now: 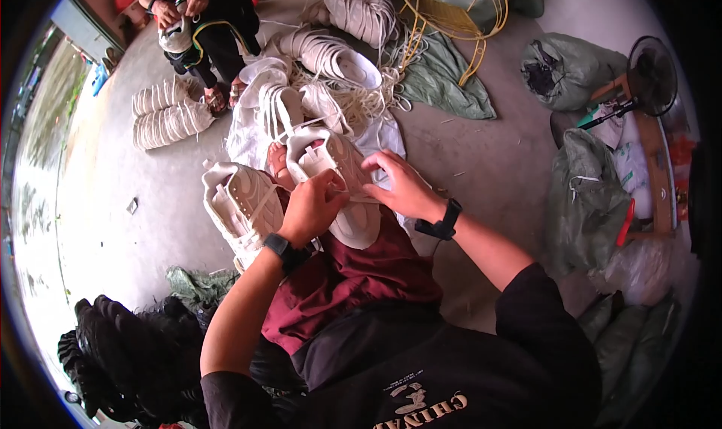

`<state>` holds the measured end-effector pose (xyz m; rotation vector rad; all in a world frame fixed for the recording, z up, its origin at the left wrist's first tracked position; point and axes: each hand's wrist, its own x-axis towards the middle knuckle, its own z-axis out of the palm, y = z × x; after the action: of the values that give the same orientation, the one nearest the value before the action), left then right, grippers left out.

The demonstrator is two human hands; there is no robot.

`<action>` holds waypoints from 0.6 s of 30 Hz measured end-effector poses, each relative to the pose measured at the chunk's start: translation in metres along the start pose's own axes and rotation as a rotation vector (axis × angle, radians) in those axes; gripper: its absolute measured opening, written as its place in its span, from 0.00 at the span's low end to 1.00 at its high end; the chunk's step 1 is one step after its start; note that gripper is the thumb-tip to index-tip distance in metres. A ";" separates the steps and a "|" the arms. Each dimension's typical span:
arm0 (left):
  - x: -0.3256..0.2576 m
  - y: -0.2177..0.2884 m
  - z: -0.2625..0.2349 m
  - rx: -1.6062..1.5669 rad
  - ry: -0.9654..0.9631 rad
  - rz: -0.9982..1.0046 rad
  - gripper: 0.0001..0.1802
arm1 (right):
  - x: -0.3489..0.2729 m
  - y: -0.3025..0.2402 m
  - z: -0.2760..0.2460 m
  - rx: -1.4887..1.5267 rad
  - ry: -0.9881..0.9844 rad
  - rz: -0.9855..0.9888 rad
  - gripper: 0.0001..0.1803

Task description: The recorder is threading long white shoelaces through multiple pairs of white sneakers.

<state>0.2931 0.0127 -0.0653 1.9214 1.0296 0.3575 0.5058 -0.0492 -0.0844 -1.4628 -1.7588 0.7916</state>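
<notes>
A white sneaker upper (pixel 358 222) rests on my lap, its toe toward me and its opening facing away. My left hand (pixel 312 205) is closed at the lacing area on its left side, thumb and forefinger pinching a white shoelace (pixel 340 191). My right hand (pixel 406 191) hovers at the shoe's right side with thumb and forefinger curved and apart; its lower fingers are partly hidden. A lace runs from the left fingers toward it. Just left of my knee, a row of more white sneaker uppers (pixel 244 203) stands nested together, laces threaded.
Beyond my knees lie bundled uppers (pixel 331 57) and loose laces (pixel 380 87) on white sheeting. Another person (pixel 199 23) sits at the far left, handling a shoe. A yellow chair frame (pixel 451 23), green sacks (pixel 590 203) and a fan (pixel 651 75) stand right; black bundles (pixel 128 354) lie lower left.
</notes>
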 end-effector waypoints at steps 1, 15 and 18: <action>0.000 -0.002 0.000 0.001 0.001 -0.001 0.10 | -0.003 0.002 0.006 -0.010 0.035 -0.072 0.12; 0.008 -0.003 0.011 -0.099 0.004 0.022 0.13 | -0.019 0.013 0.003 -0.054 -0.092 -0.115 0.09; 0.008 0.012 0.013 0.011 -0.001 -0.015 0.13 | -0.020 0.014 -0.003 -0.040 -0.105 -0.105 0.09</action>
<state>0.3122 0.0086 -0.0637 1.9223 1.0466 0.3438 0.5183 -0.0665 -0.0963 -1.3643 -1.9237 0.7954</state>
